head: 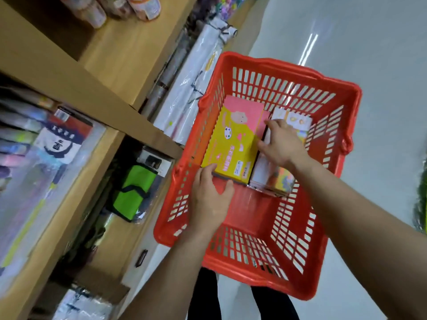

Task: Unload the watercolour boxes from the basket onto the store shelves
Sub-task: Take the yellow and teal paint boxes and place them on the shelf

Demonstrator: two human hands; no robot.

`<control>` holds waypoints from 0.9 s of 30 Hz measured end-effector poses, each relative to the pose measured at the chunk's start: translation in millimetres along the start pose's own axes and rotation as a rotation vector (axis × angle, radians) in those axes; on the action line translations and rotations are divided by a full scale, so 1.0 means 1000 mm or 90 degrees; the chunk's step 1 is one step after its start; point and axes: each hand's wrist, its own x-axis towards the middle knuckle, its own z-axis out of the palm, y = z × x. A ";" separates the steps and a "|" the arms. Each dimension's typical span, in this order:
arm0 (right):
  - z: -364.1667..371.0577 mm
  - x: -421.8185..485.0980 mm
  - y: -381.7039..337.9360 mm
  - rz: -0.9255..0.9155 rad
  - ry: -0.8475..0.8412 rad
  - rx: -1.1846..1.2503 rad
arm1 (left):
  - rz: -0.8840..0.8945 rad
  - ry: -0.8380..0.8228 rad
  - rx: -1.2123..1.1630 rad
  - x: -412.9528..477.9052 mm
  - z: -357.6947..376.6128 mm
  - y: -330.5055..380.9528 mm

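Red slatted plastic basket beside the wooden shelves holds a yellow-and-pink watercolour box, its near-left corner in the left hand grip, its far-right edge in the right hand.

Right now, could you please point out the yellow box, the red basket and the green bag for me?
yellow box (233, 144), head view, middle of its top face.
red basket (286, 70), head view, far rim.
green bag (131, 192), head view, its front, on the lower shelf.
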 end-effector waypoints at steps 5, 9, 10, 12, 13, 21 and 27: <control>-0.012 0.059 -0.001 -0.030 0.025 -0.044 | -0.151 0.017 -0.019 0.026 0.034 -0.011; -0.001 0.079 -0.003 -0.017 0.038 -0.056 | -0.200 0.051 -0.067 0.035 0.046 -0.022; 0.004 0.080 -0.002 -0.018 0.043 -0.057 | -0.204 0.047 -0.078 0.035 0.049 -0.022; 0.011 0.083 0.001 -0.028 0.051 -0.059 | -0.210 0.032 -0.097 0.035 0.053 -0.021; 0.012 0.085 0.002 -0.030 0.052 -0.061 | -0.215 0.028 -0.105 0.034 0.055 -0.020; 0.017 0.094 0.008 -0.069 0.012 -0.123 | -0.403 0.060 -0.232 0.033 0.073 -0.014; 0.015 0.091 0.011 -0.096 0.024 -0.128 | -0.390 0.037 -0.281 0.033 0.088 -0.012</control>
